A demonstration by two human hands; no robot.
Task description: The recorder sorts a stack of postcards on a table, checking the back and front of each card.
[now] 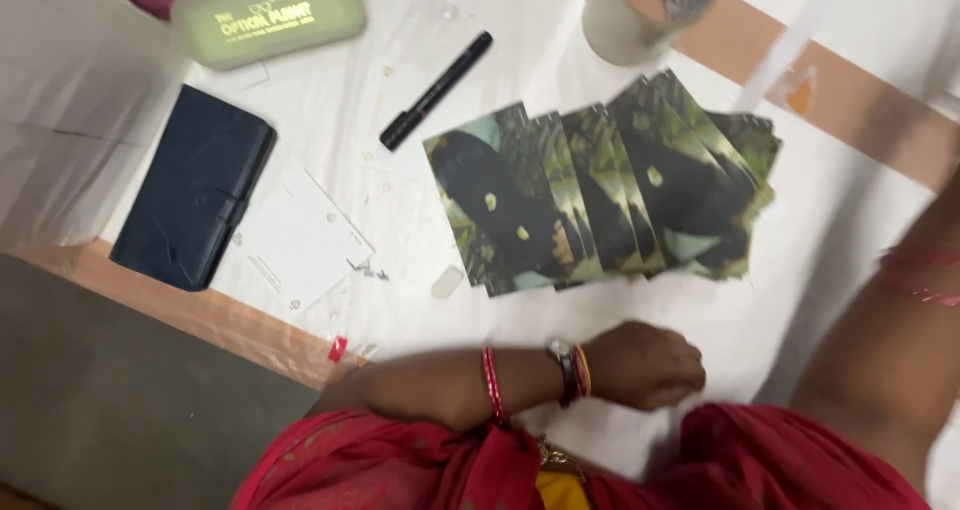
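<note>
A fanned stack of glossy photo prints (610, 185), dark green with a black shape on each, lies overlapping on a white-covered table (800, 300), slightly right of centre. Just near of the prints, the left hand (645, 365) rests on the white cover, curled into a loose fist; it appears to hold nothing, though its palm is hidden. A watch and bangles circle that wrist. The right forearm crosses the right edge of the view, wearing pink bangles (915, 275); the right hand itself is out of view, so its state cannot be told. In my judgement, handling these prints well means lifting them by the edges, one at a time, keeping the fan in order. Far of the prints stands a roll of tape (650, 10). To the left lie a black marker (436, 90), a pale green spectacle case (268, 15), a dark blue wallet (195, 190) and a white card (300, 240).
</note>
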